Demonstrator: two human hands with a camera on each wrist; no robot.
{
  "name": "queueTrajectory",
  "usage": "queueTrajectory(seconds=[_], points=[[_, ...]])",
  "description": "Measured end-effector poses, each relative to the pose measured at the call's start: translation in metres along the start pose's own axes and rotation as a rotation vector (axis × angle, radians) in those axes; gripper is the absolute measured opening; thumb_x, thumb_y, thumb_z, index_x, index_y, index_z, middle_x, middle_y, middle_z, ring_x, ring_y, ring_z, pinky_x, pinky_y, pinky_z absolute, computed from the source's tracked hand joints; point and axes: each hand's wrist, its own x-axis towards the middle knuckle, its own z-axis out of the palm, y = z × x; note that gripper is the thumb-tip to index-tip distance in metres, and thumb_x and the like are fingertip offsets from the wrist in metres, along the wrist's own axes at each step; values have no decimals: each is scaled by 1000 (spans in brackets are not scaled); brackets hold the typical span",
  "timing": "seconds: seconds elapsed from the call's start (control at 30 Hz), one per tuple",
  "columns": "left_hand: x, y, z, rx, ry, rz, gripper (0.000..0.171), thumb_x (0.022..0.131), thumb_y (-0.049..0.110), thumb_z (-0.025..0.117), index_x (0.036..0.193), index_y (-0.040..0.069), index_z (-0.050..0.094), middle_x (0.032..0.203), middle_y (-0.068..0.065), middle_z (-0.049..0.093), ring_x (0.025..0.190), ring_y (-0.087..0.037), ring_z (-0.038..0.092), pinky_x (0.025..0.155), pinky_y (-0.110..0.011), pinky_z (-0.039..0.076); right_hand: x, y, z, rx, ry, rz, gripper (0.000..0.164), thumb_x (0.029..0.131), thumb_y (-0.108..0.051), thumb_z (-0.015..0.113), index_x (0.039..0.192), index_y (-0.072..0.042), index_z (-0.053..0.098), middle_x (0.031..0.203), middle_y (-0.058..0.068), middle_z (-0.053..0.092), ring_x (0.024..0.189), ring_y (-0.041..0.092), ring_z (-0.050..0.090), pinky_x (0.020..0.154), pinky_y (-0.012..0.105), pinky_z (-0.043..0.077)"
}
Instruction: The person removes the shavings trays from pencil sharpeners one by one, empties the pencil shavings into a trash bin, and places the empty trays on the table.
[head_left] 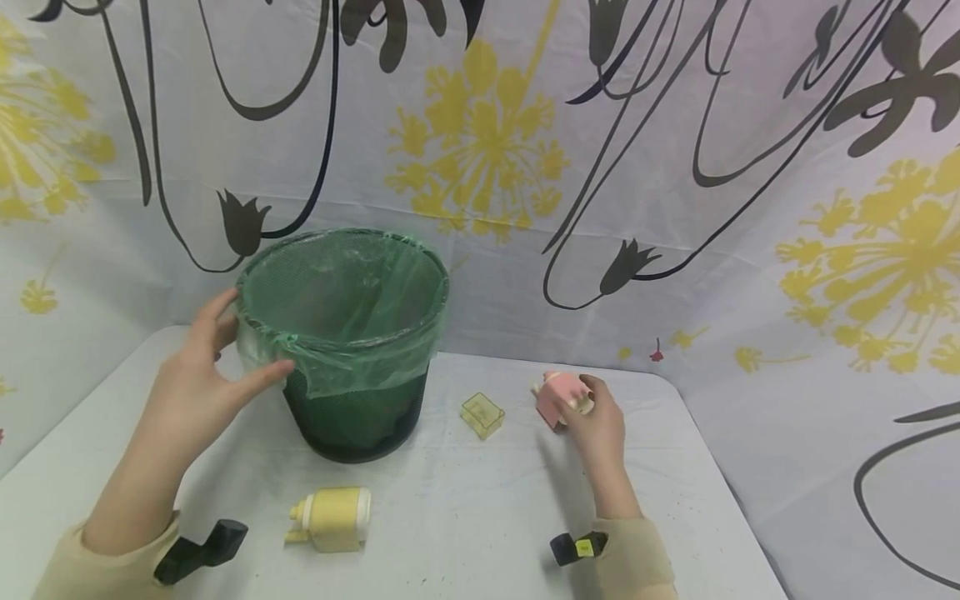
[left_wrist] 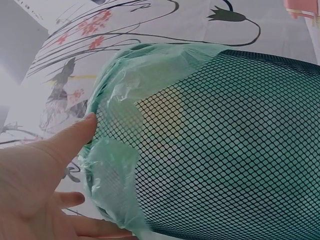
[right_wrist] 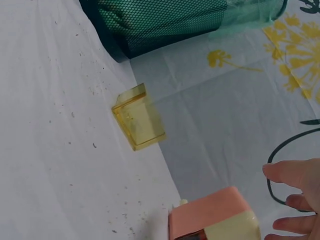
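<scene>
A green-lined mesh wastebasket stands upright on the table. My left hand is at its left rim, thumb and fingers spread along the outside; in the left wrist view the thumb tip meets the liner bag. My right hand is at the right side of a pink and cream crank pencil sharpener, overlapping it in the head view. In the right wrist view the fingers point toward the sharpener with a gap between. A small see-through yellow shavings drawer lies left of it.
A yellow and white pencil sharpener lies on the white tabletop in front of the wastebasket. Small dark specks are scattered on the surface. A cloth printed with flowers hangs behind and beside the table.
</scene>
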Motion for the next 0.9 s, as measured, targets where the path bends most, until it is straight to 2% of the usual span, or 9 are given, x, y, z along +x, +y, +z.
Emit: queueTrajectory(seconds=[0.2, 0.33, 0.6, 0.77, 0.9], points=[[-3, -1, 0, 12, -57, -44, 107, 83, 49, 70, 154, 19, -5, 148, -31, 27, 129, -57, 27, 88, -74, 27, 1, 11, 5, 6, -19, 46, 69, 85, -19, 70, 143, -1, 36, 140, 27, 40, 127, 45, 38, 102, 57, 32], [-4, -1, 1, 24, -71, -63, 106, 84, 50, 69, 154, 19, -5, 148, -32, 25, 127, -58, 27, 88, -74, 27, 2, 19, 10, 14, -37, 72, 72, 87, -18, 66, 146, 1, 29, 146, 27, 33, 130, 45, 34, 103, 58, 30], [-13, 4, 0, 38, -14, -67, 99, 84, 51, 69, 155, 19, 7, 147, -31, 29, 127, -56, 30, 86, -74, 28, 1, 32, 18, 96, -70, 127, 79, 88, -16, 67, 149, 2, 20, 150, 25, 27, 131, 44, 35, 102, 55, 34], [-19, 7, 1, 16, 16, -39, 94, 85, 48, 69, 154, 17, 14, 148, -26, 30, 130, -51, 31, 88, -72, 29, 0, 38, 24, 122, -46, 156, 82, 87, -16, 66, 150, 1, 16, 148, 28, 29, 129, 45, 37, 99, 54, 37], [-24, 10, 3, -19, 66, -22, 87, 86, 44, 70, 152, 16, 22, 148, -19, 35, 129, -46, 37, 90, -67, 33, 0, 42, 28, 122, -25, 165, 79, 87, -15, 65, 149, 2, 19, 145, 29, 33, 126, 45, 41, 99, 53, 38]])
